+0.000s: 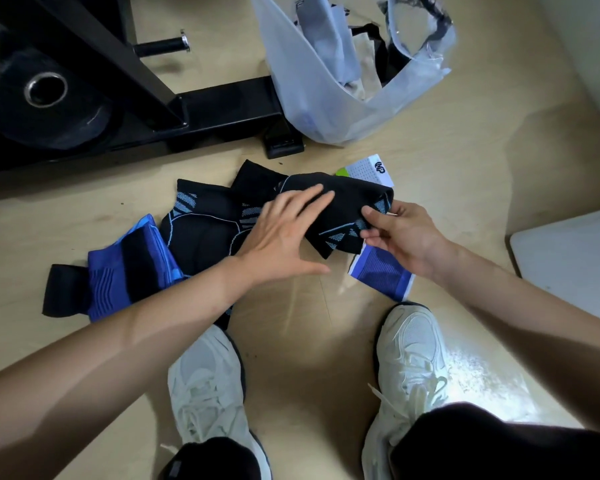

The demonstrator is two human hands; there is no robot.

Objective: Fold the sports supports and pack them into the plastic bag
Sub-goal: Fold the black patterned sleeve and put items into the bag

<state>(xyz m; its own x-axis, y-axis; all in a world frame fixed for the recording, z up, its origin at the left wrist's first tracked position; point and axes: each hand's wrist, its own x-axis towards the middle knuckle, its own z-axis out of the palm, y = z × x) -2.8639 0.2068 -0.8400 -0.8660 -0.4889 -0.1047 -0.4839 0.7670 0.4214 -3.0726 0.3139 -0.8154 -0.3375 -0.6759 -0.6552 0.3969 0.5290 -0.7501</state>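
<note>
We find the black support (pixel 347 209) mid-fold over the pile on the floor (pixel 465 150). The left grip (pixel 284 233) lies flat on it, fingers straight; the right grip (pixel 395 233) pinches its right edge. The bag (pixel 312 98) sits well apart, mouth slumped. Risks, in our view: fold springs open when the flat hand lifts; the carry snags the blue support (pixel 383 275) beneath; slumped mouth blocks entry.

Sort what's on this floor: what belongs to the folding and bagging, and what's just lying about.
Job: black support, pinched by the right hand and pressed by the left hand; second black support; blue support; blue-and-white support; white support; plastic bag.
Lying about: black machine frame; weight plate; white panel.
</note>
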